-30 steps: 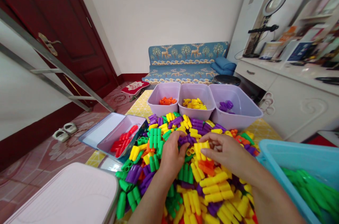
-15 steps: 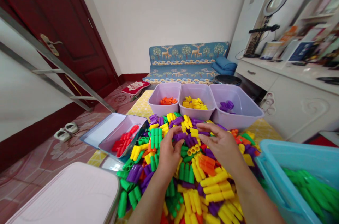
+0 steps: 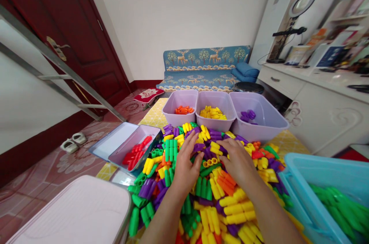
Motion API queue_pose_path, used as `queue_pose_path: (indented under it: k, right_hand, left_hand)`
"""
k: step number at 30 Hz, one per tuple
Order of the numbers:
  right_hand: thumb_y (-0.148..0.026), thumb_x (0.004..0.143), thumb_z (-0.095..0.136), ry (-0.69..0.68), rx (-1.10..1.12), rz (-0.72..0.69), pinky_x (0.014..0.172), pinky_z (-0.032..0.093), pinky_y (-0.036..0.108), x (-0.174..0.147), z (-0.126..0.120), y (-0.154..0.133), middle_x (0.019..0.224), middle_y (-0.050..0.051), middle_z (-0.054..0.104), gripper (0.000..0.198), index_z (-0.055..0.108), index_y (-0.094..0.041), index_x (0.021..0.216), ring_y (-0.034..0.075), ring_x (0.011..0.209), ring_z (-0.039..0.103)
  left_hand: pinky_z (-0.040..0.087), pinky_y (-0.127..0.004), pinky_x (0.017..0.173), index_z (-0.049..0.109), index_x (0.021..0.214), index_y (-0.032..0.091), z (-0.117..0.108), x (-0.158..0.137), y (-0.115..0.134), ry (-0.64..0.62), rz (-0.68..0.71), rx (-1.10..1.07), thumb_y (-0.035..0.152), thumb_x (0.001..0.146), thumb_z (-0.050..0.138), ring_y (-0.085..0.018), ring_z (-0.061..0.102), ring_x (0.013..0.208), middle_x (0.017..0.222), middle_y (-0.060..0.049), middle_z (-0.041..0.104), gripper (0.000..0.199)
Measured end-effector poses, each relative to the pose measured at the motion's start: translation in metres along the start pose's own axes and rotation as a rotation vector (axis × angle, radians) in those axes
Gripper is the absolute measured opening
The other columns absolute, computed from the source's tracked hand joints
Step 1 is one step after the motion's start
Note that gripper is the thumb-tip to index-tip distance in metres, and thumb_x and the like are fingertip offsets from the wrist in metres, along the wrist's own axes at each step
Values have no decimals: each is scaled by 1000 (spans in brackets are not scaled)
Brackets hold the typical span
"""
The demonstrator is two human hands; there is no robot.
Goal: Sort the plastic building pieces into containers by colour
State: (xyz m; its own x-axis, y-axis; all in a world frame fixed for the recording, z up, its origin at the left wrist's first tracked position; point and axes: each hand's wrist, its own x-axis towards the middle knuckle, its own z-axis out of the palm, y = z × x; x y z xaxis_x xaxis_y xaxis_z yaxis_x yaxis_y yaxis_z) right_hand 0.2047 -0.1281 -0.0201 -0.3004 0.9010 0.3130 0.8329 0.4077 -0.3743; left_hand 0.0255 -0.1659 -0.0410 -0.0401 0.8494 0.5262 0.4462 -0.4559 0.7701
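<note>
Head view: coloured pieces [image 3: 209, 217] heap across the lower centre. Above, the left hand [image 3: 184, 168] has thumb and fingers parted, any grip unclear; the right hand [image 3: 238, 161] curls at a yellow piece [image 3: 215, 148], hold unclear. Lilac bins [image 3: 215, 124] stand mid-frame.

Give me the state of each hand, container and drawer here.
Left hand: open over the pile
Right hand: over the pile, grip unclear
Left lilac bin: open, orange pieces inside
Middle lilac bin: open, yellow pieces inside
Right lilac bin: open, purple pieces inside
Blue bin: open, green pieces inside
Box at left: open, red pieces inside
White drawer: shut
</note>
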Motion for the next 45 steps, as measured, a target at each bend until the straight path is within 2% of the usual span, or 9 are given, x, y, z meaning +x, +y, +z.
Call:
queue_pose_path:
  k: [7, 12, 19, 24, 28, 32, 35, 39, 45]
  right_hand:
    - [-21, 84, 54, 13, 261, 94, 91, 45, 39, -1, -12, -5, 107, 7, 68, 27, 67, -20, 108, 25, 103, 60]
    - [-30, 77, 63, -174, 615, 131, 71, 51, 30, -6, -15, -24, 88, 2, 73, 29, 68, -22, 105, 19, 78, 67]
    - [-33, 75, 64, -143, 404, 145, 64, 47, 29, -6, -22, -28, 79, 2, 73, 20, 72, -24, 91, 19, 71, 65]
    - [-41, 80, 60, -5, 381, 214, 66, 49, 30, -5, -26, -12, 85, 2, 72, 25, 70, -24, 96, 20, 75, 66]
    - [-36, 83, 57, 11, 164, 258, 75, 48, 36, -6, -29, -4, 95, 4, 73, 27, 69, -25, 104, 25, 88, 67]
    - [-34, 84, 56, 26, 1, 223, 75, 48, 37, -6, -30, -5, 110, 5, 67, 25, 70, -25, 103, 25, 90, 65]
    - [-30, 85, 55, 65, 96, 153, 78, 49, 34, -6, -26, -14, 112, 4, 65, 23, 69, -24, 103, 21, 89, 65]
    - [-24, 84, 57, -45, 252, 65, 82, 49, 33, -5, -17, -25, 108, 5, 65, 21, 69, -21, 101, 18, 87, 64]
    - [-22, 83, 57, -88, 283, 33, 89, 47, 35, -5, -10, -31, 110, 6, 65, 26, 67, -20, 106, 22, 99, 63]
  left_hand:
    - [27, -47, 116, 52, 132, 28, -1, 0, 4, -29, 88, 30, 21, 90, 55, -23, 32, 140, 143, -5, 48, 43]
    - [37, -41, 109, 42, 140, 26, -3, -2, 9, -44, 7, -76, 28, 90, 57, -22, 47, 130, 140, -7, 51, 52]
    - [50, -30, 83, 66, 99, 20, -3, -2, 4, 63, -37, -46, 23, 88, 58, -19, 65, 92, 97, -5, 70, 14]
    - [42, -38, 102, 60, 120, 23, -2, -1, 3, 133, 13, 40, 16, 90, 50, -21, 54, 118, 123, -7, 61, 33]
    - [33, -41, 111, 49, 132, 24, -2, -1, 9, 145, 53, 104, 7, 85, 46, -22, 39, 134, 141, -8, 45, 50]
    - [37, -42, 107, 54, 123, 23, -4, -3, 14, 205, 62, 195, 1, 76, 44, -24, 45, 127, 133, -8, 50, 52]
    - [40, -47, 99, 53, 123, 23, -3, -4, 17, 188, 40, 385, 4, 68, 51, -29, 48, 119, 126, -9, 53, 59]
    - [42, -49, 90, 49, 129, 24, -2, -5, 17, 94, -25, 567, 10, 62, 59, -35, 49, 111, 121, -12, 54, 70]
    - [46, -43, 93, 55, 123, 24, -1, -5, 7, 31, -7, 459, 8, 70, 55, -28, 54, 107, 113, -9, 57, 56]
